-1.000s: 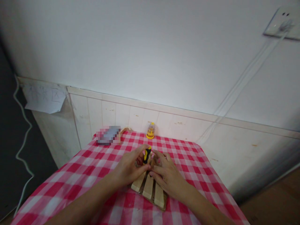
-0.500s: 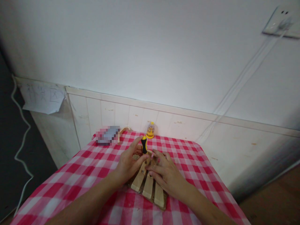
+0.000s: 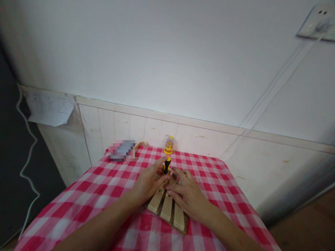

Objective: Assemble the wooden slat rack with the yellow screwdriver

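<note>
A slatted wooden piece (image 3: 167,210) lies on the red-and-white checked tablecloth (image 3: 89,195). My left hand (image 3: 148,183) pinches a small black-and-yellow screwdriver (image 3: 166,165), which stands upright at the far end of the slats. My right hand (image 3: 187,193) rests flat on the wooden piece with its fingers stretched out, pressing down on the slats. The screwdriver's tip is hidden behind my fingers.
A yellow bit holder with a clear cap (image 3: 169,145) stands at the table's far edge by the wall. A blurred grey object (image 3: 121,150) lies at the far left corner. White wall panels run behind the table. A wall socket (image 3: 316,24) with a cable is at upper right.
The screwdriver has shifted slightly between frames, left and then back right and farther away, still upright in my left hand's fingers. My right hand has stayed on the slats.
</note>
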